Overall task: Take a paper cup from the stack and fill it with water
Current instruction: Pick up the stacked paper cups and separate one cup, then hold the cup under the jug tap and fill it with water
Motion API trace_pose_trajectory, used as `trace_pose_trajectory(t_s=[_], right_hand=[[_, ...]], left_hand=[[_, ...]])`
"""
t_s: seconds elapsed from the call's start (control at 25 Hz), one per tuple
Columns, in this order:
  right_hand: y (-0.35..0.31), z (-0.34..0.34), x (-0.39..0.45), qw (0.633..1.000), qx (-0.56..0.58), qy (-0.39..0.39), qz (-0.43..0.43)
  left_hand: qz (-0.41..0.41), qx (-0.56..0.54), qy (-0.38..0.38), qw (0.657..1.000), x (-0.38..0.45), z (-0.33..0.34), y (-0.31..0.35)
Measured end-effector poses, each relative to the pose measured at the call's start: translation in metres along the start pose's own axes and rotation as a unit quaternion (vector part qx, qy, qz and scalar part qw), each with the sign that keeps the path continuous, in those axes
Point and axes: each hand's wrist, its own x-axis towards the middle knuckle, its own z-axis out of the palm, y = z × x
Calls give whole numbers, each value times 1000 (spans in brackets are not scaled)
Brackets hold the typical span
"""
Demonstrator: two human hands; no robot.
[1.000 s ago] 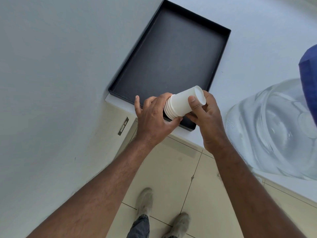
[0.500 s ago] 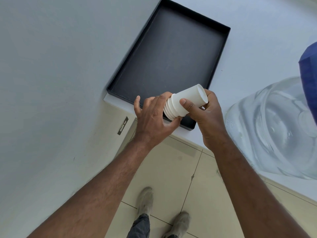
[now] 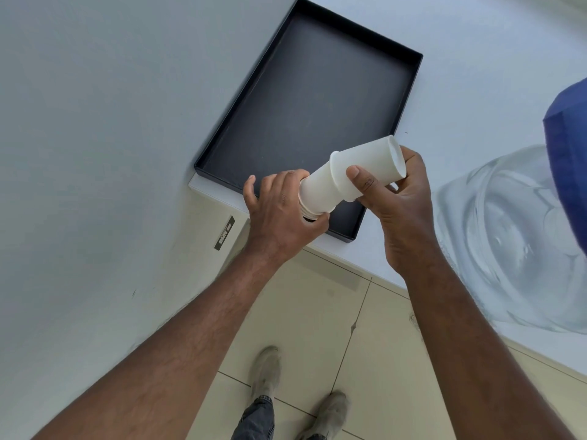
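White paper, matte, tapered: top cup slid partway off stack, base end pointing up-right, rolled rim still overlapping next cup's wall. Both held in air over near corner of black tray. Right hand wrapped round freed cup, thumb pressed on wall near rim, fingers curled behind. Left hand gripping rim end of stack, fingers closed round ribbed rims, thumb underneath. Tray rectangular, low-walled, dull dark finish, sits on white counter at its edge, near corner hidden behind stack. Clear water bottle, rounded and glossy, on counter just right of right hand; blue cap above it, cut off by frame. Counter beyond tray bare. Left side grey wall. Below, beige floor tiles, two shoes.
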Motion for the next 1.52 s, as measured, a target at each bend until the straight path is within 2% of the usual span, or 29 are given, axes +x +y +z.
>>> trace_pose_trajectory(t_s=[0.2, 0.48, 0.64, 0.72, 0.88, 1.08, 1.32, 1.52], right_hand=[[-1, 3, -9, 996, 77, 33, 9], [24, -9, -42, 970, 212, 66, 99], [39, -22, -78, 955, 262, 57, 130], [47, -33, -106, 954, 255, 62, 144], [66, -67, -175, 962, 201, 74, 168], [97, -113, -252, 957, 141, 123, 223], [134, -163, -270, 952, 65, 213, 211], [158, -185, -232, 965, 8, 163, 205]], left_hand=[[3, 26, 16, 1000, 1, 6, -3], [-8, 15, 12, 1000, -7, 5, -2], [-35, -31, 87, 995, -44, -8, 16], [-51, -71, 95, 992, -76, -14, 33], [-75, -177, 3, 981, -138, -18, 68], [-21, -229, -138, 964, -173, -8, 107], [94, -146, -216, 961, -174, 23, 146], [213, -49, -248, 944, -167, 42, 167]])
